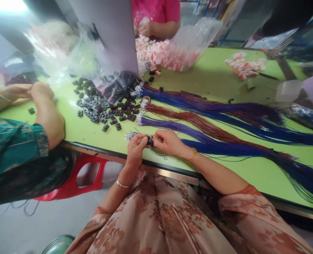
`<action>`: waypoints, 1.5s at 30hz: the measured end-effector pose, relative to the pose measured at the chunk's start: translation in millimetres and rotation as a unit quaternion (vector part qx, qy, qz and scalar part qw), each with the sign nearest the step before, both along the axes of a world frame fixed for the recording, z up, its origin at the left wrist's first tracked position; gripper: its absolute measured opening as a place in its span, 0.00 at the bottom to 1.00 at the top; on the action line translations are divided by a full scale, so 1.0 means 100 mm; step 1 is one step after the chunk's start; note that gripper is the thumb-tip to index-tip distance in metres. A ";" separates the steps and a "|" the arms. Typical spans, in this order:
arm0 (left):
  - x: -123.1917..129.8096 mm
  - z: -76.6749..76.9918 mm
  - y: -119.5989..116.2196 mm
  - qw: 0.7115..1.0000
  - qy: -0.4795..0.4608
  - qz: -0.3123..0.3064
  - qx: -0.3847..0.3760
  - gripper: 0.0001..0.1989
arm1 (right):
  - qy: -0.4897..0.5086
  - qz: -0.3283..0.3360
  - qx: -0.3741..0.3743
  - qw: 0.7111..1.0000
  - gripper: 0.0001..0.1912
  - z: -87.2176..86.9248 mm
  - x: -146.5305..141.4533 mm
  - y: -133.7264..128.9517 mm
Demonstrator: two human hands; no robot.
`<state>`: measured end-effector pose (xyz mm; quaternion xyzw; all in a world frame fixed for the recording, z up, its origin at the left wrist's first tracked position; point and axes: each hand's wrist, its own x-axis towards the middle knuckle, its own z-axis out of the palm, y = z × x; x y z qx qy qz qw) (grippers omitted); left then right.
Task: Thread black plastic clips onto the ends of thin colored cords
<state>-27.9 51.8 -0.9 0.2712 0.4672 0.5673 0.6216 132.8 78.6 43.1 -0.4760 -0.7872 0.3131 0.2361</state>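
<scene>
Close to the table's front edge, my left hand [136, 148] pinches a small black plastic connector housing [150, 141]. My right hand [168, 141] meets it from the right, its fingers closed at the housing's other side. A thin dark wire loops below the right fingers, but its end is hidden in the grip. Just behind my hands lie bundles of blue wires [220, 147], purple wires [169, 126] and brown wires [193, 120], their silvery terminal ends pointing left. Loose black housings [118, 126] with red parts are piled to the left of these ends.
A co-worker's arms [46, 106] rest on the table at the left, beside a red stool [90, 176]. Across the table, a person in pink [161, 17] sits behind a heap of white-and-orange pieces [167, 53]. A grey upright panel [111, 31] stands between.
</scene>
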 end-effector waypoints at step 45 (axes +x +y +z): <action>0.29 0.05 -0.61 0.691 0.406 -0.228 0.553 0.11 | -0.138 0.009 0.002 0.990 0.06 -0.15 -0.29 0.21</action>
